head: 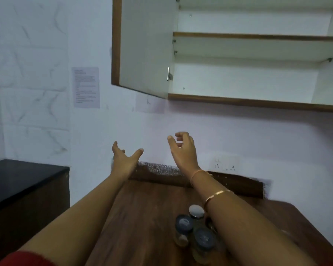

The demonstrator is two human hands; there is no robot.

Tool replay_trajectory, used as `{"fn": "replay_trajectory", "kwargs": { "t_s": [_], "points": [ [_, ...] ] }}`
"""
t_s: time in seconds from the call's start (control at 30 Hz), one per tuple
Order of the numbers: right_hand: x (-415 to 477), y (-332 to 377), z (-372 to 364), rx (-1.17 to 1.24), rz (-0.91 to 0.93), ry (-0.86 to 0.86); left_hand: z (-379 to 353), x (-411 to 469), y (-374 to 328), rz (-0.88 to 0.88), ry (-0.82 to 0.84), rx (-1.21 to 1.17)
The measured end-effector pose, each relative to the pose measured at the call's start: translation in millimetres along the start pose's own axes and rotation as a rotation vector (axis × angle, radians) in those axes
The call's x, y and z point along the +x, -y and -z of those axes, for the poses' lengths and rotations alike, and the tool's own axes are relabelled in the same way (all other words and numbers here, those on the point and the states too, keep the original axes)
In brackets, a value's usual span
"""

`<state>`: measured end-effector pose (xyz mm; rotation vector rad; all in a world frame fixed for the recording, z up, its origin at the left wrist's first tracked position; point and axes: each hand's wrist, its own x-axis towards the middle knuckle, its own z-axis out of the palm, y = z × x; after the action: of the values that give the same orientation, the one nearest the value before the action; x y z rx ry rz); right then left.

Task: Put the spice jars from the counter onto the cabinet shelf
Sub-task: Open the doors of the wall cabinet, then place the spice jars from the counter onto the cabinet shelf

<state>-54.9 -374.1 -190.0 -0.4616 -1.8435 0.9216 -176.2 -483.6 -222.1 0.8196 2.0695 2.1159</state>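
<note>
Three glass spice jars stand close together on the brown wooden counter [146, 217], low in the view: one with a shiny silver lid [196, 211], one with a dark lid [183, 226] to its left, and a nearer dark-lidded jar [203, 241]. My right forearm passes over them and hides their right side. My left hand [124, 157] is raised above the counter's back edge, palm open, fingers apart, holding nothing. My right hand [183, 148] is also raised, fingers curled loosely around nothing. The wall cabinet is above, with its lower shelf [248, 101] and upper shelf [258, 36] bare.
The cabinet door [146, 45] hangs open to the left, its lower corner above my hands. A black-topped unit [17, 179] stands at the left. A wall socket [226, 164] sits behind the counter. A paper notice [86, 87] is stuck on the wall.
</note>
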Motion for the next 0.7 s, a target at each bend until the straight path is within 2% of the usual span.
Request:
{"fn": "replay_trajectory", "kwargs": {
  "t_s": [0.23,0.5,0.7],
  "points": [
    [-32.6,-124.4,37.2,-0.301,-0.153,0.111,-81.1,-33.2,89.4,0.195,0.124,0.073],
    [-42.5,-238.6,49.9,-0.428,-0.315,0.301,-166.3,-58.9,172.0,0.418,0.189,0.204],
    [-40.7,-308.1,42.6,-0.522,-0.328,0.517,-200.5,-52.2,206.5,0.522,0.168,0.246]
  ]
}}
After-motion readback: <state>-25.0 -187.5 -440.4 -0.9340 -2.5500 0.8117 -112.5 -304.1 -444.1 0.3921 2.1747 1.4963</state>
